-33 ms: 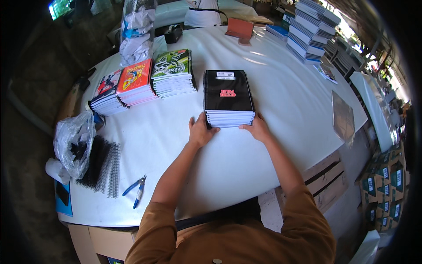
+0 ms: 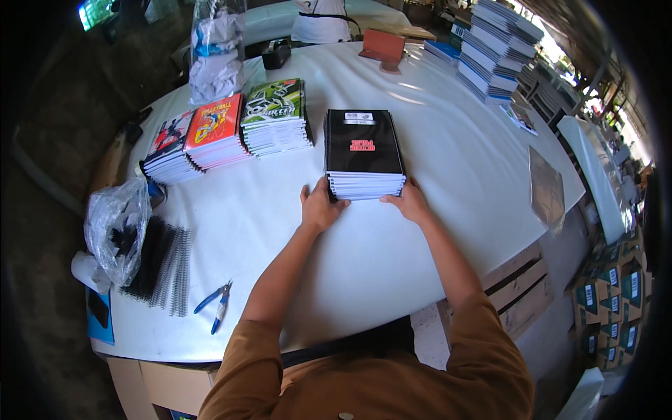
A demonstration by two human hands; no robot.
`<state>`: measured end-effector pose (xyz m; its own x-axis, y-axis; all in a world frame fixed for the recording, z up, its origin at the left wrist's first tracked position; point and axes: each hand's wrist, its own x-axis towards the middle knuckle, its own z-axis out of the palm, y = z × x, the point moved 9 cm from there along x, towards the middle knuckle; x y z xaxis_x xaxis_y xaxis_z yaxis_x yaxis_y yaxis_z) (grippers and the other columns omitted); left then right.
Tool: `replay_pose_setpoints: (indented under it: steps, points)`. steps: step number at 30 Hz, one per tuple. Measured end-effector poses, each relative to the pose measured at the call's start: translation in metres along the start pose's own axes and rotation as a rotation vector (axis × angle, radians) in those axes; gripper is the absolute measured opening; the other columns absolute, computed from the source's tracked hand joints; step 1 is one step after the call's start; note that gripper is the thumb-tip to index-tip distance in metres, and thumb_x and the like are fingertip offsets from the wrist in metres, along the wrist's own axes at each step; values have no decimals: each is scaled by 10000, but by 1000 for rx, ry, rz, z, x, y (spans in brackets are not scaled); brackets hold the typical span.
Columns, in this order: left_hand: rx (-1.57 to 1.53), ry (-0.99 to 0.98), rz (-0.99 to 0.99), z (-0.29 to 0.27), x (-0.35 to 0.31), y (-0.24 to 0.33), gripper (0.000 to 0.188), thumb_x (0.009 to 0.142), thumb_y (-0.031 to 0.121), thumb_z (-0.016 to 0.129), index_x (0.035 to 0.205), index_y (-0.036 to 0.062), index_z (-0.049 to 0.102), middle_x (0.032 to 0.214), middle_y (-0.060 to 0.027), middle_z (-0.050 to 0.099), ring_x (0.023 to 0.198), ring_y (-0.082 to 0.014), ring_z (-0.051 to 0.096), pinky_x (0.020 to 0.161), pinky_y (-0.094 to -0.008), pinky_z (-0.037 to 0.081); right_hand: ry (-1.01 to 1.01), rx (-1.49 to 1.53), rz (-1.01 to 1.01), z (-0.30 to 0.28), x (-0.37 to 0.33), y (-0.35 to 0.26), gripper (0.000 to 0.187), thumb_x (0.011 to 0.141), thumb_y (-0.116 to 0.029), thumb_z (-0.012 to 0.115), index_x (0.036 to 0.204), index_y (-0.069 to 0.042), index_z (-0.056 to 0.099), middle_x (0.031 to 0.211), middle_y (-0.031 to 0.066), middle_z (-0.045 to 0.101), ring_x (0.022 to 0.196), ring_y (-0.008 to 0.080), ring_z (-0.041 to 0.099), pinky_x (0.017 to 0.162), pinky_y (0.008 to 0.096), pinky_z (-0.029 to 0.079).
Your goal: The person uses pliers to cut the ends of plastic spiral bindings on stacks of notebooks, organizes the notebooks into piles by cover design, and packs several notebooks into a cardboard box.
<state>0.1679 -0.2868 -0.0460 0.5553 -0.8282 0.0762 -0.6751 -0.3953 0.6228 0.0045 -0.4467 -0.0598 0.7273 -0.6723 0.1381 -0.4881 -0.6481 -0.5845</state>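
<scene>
A stack of black spiral notebooks [image 2: 364, 143] lies squared up on the white-covered table [image 2: 448, 182], pages facing me. My left hand [image 2: 321, 208] grips its near left corner, thumb along the front edge. At the near right corner, my right hand [image 2: 411, 203] holds the stack the same way. The fingers on the outer sides are partly hidden. To the left stand three more notebook stacks: a green soccer one [image 2: 274, 115], a red volleyball one [image 2: 214, 129] and a dark-covered one [image 2: 171, 147].
Blue-handled cutting pliers [image 2: 215, 304] lie near the front left, beside black wire coils [image 2: 168, 269] and a clear plastic bag [image 2: 115, 227]. A tall stack of books [image 2: 497, 52] stands far right. A clear plastic sheet [image 2: 546, 185] lies at the right edge. Someone in white [image 2: 320, 24] stands beyond.
The black notebook stack has edged very slightly away from me, with both hands still at its near corners. Nothing else has visibly moved.
</scene>
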Motion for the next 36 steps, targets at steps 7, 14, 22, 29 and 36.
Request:
replay_pose_setpoints:
  steps: [7,14,22,29,36]
  points:
    - [63,399,-84,-7,35,1,545,781,319,680,1226,64,496,1125,-137,601,1139,-242,505,1028,-441,256,124,-24,-37,1,65,-6,692,766,-354,699,1308,-72,375,1249,111,542,1184,273,476,1105,481,121]
    - [65,391,-235,-11,92,-13,504,771,299,686,1202,81,541,1096,-81,611,1073,-248,490,911,-408,314,118,-89,113,11,117,7,674,789,-423,654,1285,-50,391,1261,94,540,1182,257,486,1103,490,118]
    - [69,494,-338,-7,101,-27,454,797,228,627,1222,105,523,1053,-72,589,1043,-233,500,903,-394,320,70,-101,36,20,165,13,657,690,-528,699,1207,-160,528,1244,22,542,1170,247,493,1091,527,102]
    - [118,508,-400,-10,104,-32,491,787,207,610,1256,103,511,973,-43,604,987,-215,523,886,-384,326,2,-60,16,27,179,5,639,695,-500,710,1203,-153,538,1252,7,543,1178,222,485,1093,512,80]
    - [45,503,-402,-10,103,-30,510,745,178,589,1228,44,492,1010,-87,588,992,-244,511,877,-385,322,-53,24,-48,33,191,12,576,706,-415,734,1176,-139,547,1179,41,595,1152,220,508,1095,521,58]
